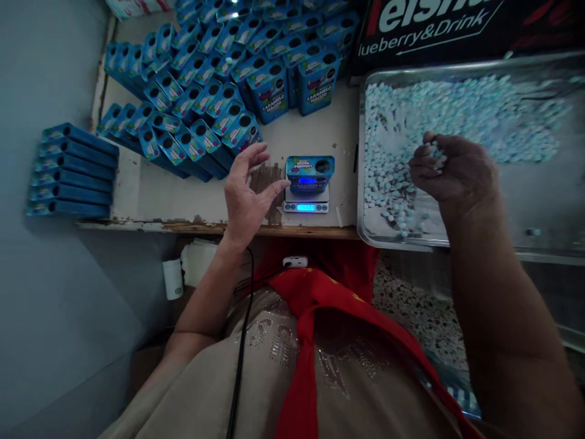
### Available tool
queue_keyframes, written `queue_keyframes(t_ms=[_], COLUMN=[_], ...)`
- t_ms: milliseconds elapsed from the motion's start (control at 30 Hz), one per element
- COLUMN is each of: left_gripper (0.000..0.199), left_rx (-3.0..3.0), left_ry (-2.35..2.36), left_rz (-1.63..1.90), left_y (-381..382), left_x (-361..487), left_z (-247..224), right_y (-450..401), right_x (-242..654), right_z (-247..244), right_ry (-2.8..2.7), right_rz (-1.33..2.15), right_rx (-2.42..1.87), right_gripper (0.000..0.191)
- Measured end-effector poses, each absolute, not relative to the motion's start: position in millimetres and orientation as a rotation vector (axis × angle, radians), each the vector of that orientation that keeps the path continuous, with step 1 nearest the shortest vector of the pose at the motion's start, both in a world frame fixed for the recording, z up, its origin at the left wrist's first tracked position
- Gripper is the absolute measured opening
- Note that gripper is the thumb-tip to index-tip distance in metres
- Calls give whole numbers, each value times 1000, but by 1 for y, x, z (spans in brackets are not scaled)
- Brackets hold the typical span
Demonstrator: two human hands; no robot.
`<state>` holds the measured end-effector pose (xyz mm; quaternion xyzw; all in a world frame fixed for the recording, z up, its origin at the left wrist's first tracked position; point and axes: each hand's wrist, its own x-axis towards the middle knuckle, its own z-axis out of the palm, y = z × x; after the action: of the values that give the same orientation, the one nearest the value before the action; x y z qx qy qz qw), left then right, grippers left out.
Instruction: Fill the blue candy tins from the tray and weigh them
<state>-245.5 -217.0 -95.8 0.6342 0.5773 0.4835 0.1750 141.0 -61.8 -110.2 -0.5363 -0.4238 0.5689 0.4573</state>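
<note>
A blue candy tin point(311, 166) with a round dark hole in its top stands on a small digital scale point(306, 206), whose display glows blue. Close by on its left is my left hand point(249, 195), fingers apart and nothing in them; the thumb tip is at the scale's edge, and whether it touches I cannot tell. Over the metal tray point(361, 183), my right hand point(452, 167) is closed around several small pale candies point(436, 155). Loose pale blue candies point(388, 177) lie thick across the tray's left and far parts.
Rows of blue tins point(196, 91) fill the back left of the worn white table point(137, 201). A further stack of tins point(73, 171) sits at the far left edge. Behind the tray is a black printed panel point(434, 27). A black cable point(242, 341) hangs down my front.
</note>
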Motion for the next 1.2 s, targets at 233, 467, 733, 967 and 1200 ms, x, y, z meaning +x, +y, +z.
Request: queue_keyframes(t_ms=[233, 467, 733, 967, 1200], left_gripper=[87, 34, 21, 24, 54], left_rx=[1719, 2000, 2371, 2280, 1720], left_ry=[1559, 1413, 1270, 1319, 1390], left_rz=[1368, 1260, 1387, 1341, 1491], left_y=[-197, -166, -120, -101, -100], left_x=[-226, -192, -151, -132, -145], left_z=[-129, -102, -67, -88, -100], right_y=[-67, -93, -87, -83, -83], right_x=[131, 98, 88, 95, 105], right_z=[-104, -90, -92, -91, -94], right_ry=[-703, -1383, -1062, -808, -711], right_rz=[1602, 1161, 1555, 2016, 1894], right_rx=[-1281, -1263, -1141, -1028, -1091], right_gripper=[9, 12, 36, 27, 17])
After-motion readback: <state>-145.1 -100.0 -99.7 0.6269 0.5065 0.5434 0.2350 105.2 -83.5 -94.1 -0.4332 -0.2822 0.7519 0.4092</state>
